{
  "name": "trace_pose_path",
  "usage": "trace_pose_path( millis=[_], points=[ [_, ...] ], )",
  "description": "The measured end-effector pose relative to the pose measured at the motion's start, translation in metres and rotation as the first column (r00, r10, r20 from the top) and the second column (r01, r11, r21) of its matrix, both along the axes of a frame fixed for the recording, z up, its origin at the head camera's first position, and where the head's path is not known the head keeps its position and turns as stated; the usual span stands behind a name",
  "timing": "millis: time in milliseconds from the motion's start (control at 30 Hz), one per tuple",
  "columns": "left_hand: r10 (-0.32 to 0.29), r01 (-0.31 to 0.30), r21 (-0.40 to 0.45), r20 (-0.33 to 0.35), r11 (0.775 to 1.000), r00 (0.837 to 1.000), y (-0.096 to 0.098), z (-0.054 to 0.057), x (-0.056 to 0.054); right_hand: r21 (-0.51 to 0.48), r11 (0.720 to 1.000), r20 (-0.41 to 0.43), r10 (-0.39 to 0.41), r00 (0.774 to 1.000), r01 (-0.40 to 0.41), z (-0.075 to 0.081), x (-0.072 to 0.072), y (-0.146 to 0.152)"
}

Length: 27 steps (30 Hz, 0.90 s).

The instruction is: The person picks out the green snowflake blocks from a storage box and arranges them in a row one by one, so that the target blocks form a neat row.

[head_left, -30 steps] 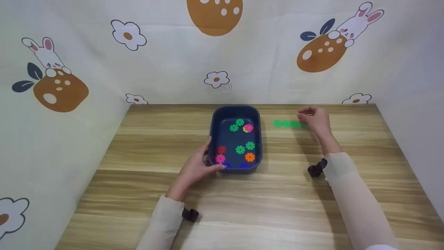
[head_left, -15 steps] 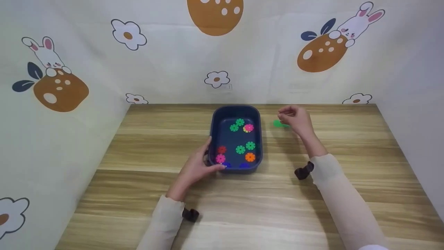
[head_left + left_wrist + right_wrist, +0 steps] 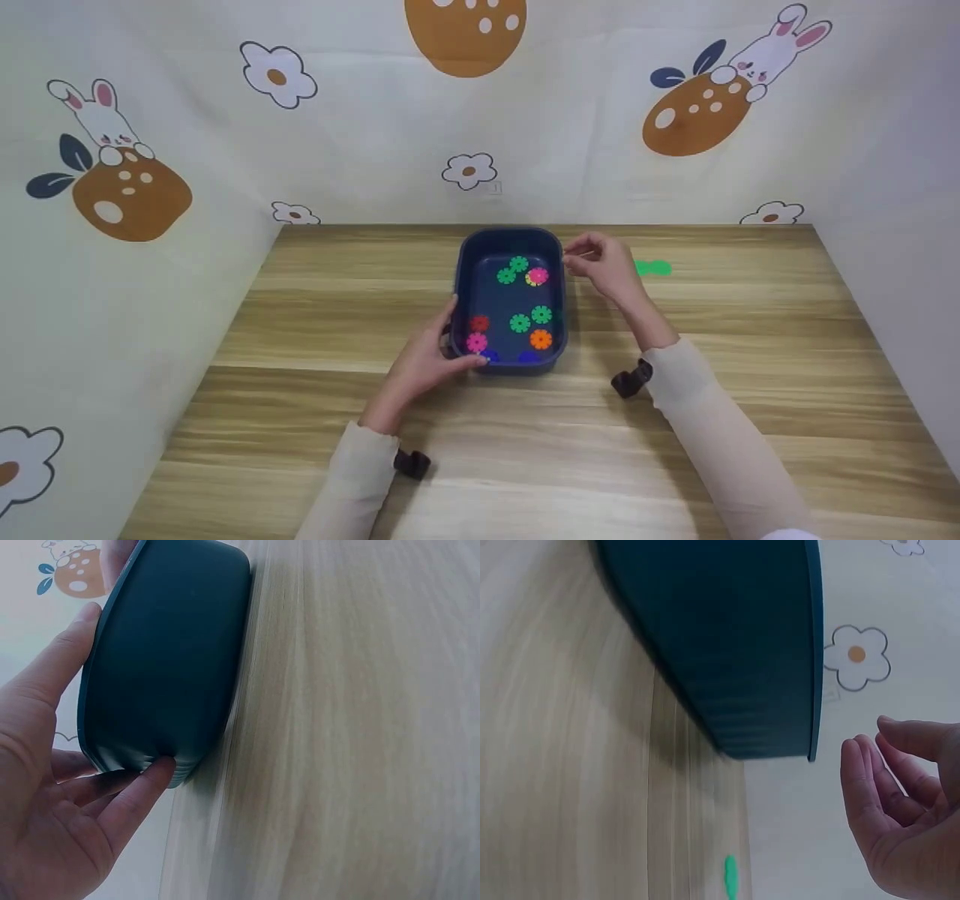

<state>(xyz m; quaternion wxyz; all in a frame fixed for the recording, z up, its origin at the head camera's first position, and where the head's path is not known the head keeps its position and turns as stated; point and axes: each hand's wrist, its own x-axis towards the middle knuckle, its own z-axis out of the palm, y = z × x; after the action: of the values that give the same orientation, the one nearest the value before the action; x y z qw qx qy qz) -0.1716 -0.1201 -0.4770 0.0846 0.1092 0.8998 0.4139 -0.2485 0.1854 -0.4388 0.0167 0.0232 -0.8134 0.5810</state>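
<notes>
With the tub (image 3: 525, 370) gripped at its near-left corner by the left hand (image 3: 424, 364), discs (image 3: 520, 323) inside are prob best pinched singly by the right hand (image 3: 611, 270), loosely curled, seemingly empty, by the tub's right rim.

The bin (image 3: 165, 652) looks smooth matt plastic, the tabletop (image 3: 525, 465) wood-grained.

Head view: a yellow disc (image 3: 531, 281) mid-frame is mostly covered by a pink disc (image 3: 539, 275), two blue discs (image 3: 528, 358) below are part-hidden by the tray's (image 3: 517, 370) near wall, the green strip (image 3: 656, 268) right of centre disappears leftward behind the right hand (image 3: 609, 267); both wrist views crop the tray at top.
</notes>
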Motion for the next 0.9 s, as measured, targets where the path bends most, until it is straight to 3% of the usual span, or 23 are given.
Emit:
trace_pose_path(
  millis=[367, 533, 633, 733, 900],
  points=[
    [-0.002, 0.002, 0.019, 0.008, 1.0, 1.0, -0.001, -0.002, -0.001, 0.072, 0.987, 0.048, 0.139, 0.989, -0.142, 0.002, 0.012, -0.036],
    [-0.008, 0.008, 0.026, 0.004, 1.0, 1.0, -0.001, -0.002, -0.001, 0.131, 0.964, 0.079, 0.225, 0.971, -0.233, 0.004, 0.017, -0.053],
    [-0.012, 0.012, 0.023, -0.002, 1.0, 1.0, -0.002, -0.002, -0.001, 0.184, 0.929, 0.146, 0.298, 0.943, -0.322, 0.003, 0.019, -0.063],
    [-0.02, 0.02, 0.016, -0.004, 1.0, 1.0, -0.002, -0.002, -0.001, 0.287, 0.869, 0.208, 0.355, 0.912, -0.403, 0.0, 0.021, -0.073],
    [-0.021, 0.021, 0.004, 0.0, 1.0, 1.0, -0.002, 0.0, 0.0, 0.422, 0.789, 0.298, 0.343, 0.891, -0.446, -0.008, 0.023, -0.084]
  ],
)
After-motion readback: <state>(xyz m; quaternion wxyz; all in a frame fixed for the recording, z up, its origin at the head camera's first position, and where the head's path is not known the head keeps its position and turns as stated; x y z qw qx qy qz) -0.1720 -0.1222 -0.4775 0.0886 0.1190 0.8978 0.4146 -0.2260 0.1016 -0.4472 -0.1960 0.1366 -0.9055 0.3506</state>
